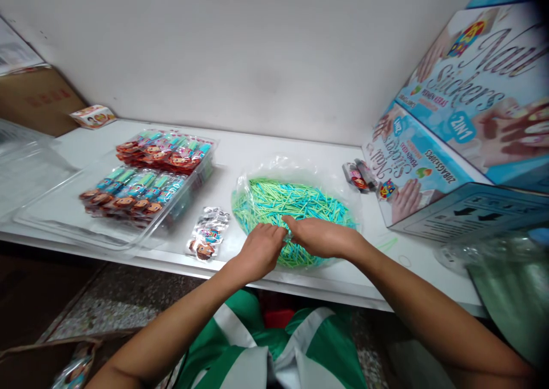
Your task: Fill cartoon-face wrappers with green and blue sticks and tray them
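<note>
Green and blue sticks [300, 197], a whole heap of them, are sitting in a clear bag [300, 163] that's lying open on a white table [240, 143], so I'll use that bag as the reference point. Both hands are over its near edge, practically meeting. The left hand [263, 249] has its fingers curled inward, and the right hand [323, 237] comes across from the other side with its fingers pointing at the left. Something small and shiny shows right where they meet, but it's too small to make out, and I honestly can't tell if either hand is pinching it or just touching.

Just left of the bag are some flat packets [208, 234] with a cartoon figure printed on them. Further left of it is a clear tray [191, 197] with filled packs [132, 189] stacked in two rows. Way past that, far left of the bag, you've got a small box [93, 115] next to a brown carton [38, 97].

Right of the bag: two small packs [359, 175] near its far corner, a few loose sticks [387, 244], a rubber band [404, 261], then stacked Nail Stickers boxes [416, 166].
</note>
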`<state>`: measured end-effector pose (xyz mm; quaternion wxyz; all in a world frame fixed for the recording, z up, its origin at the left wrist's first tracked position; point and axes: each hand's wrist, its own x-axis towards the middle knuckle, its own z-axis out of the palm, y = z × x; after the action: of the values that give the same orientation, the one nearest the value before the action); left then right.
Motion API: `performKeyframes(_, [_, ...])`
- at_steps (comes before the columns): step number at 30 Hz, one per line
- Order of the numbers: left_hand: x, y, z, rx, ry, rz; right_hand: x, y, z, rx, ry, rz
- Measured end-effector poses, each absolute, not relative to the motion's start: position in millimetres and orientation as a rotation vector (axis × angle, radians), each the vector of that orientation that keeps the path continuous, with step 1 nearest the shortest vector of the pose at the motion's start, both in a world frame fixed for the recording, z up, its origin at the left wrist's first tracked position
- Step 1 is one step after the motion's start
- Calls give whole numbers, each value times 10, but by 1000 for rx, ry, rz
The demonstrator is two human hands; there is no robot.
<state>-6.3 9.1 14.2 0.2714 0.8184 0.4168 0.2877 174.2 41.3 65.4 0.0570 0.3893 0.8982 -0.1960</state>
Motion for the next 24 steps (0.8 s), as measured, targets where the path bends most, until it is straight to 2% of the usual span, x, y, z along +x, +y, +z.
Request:
performKeyframes(4, [-29,20,119,1957,1074,638,1822,513,744,1113,2716,-799])
performKeyframes(9, [23,23,13,1450,887,701,1909,569,705,1145,2758,-1124])
performKeyframes(17, [110,8,-18,980,758,652,1814,601,534,1280,2824,-1217])
performKeyframes(24, [98,-1,8,887,826,837,1806,495,286,1639,2514,-2020])
